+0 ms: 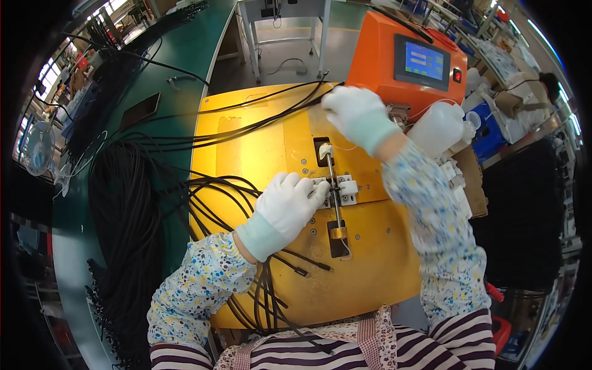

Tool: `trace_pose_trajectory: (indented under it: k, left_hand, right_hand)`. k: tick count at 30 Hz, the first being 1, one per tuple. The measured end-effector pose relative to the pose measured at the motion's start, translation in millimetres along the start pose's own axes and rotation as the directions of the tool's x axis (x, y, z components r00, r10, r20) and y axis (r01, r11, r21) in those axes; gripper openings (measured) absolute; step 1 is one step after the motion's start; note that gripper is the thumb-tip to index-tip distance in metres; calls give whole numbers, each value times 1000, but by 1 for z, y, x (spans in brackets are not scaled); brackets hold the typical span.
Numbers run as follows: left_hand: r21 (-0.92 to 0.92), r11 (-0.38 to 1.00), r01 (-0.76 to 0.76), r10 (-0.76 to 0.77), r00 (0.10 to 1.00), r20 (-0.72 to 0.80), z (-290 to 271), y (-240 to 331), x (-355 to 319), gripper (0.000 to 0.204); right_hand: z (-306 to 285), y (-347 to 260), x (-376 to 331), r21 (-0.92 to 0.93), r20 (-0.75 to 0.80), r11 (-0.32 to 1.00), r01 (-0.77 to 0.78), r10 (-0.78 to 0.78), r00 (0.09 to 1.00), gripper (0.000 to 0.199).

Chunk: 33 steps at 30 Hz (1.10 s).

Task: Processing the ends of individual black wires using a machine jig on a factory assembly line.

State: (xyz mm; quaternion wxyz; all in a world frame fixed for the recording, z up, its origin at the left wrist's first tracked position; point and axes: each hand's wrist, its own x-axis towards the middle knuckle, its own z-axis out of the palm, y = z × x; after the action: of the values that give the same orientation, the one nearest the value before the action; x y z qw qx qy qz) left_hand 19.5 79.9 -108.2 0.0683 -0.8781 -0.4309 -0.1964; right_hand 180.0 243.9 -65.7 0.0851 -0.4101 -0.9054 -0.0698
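- The green bench is to the left of both hands.
- A big yellow plate is under both hands.
- A heap of long black cables lies left of the left hand. Some cables reach up near the right hand.
- An orange machine with a screen is just past the right hand.
- A white jug is to the right of the right hand.
- The left hand has bent fingers at the white block; I cannot tell what it grips.
- The right hand is curled and blurry; I cannot tell if it holds anything.
- A shiny rod crosses over the block, just right of the left hand.
- The white block is by the left fingertips.
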Motion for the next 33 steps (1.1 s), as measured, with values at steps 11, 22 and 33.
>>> trace_pose_trajectory:
  k: [11, 22, 33]
  left_hand:
    - [-38, 999, -4, 3, 999, -36, 4, -2, -2, 34]
    - [-158, 979, 130, -152, 979, -137, 6, -15, 5, 31]
    - [-157, 987, 27, -6, 991, 136, -86, 3, 18, 35]
  right_hand:
    - [22, -15, 74, -441, 493, 845, 300, -51, 868, 25]
    - [-63, 13, 21, -381, -546, 902, 204, -397, 738, 14]
    - [-61, 3, -86, 250, -209, 956, 157, -105, 972, 17]
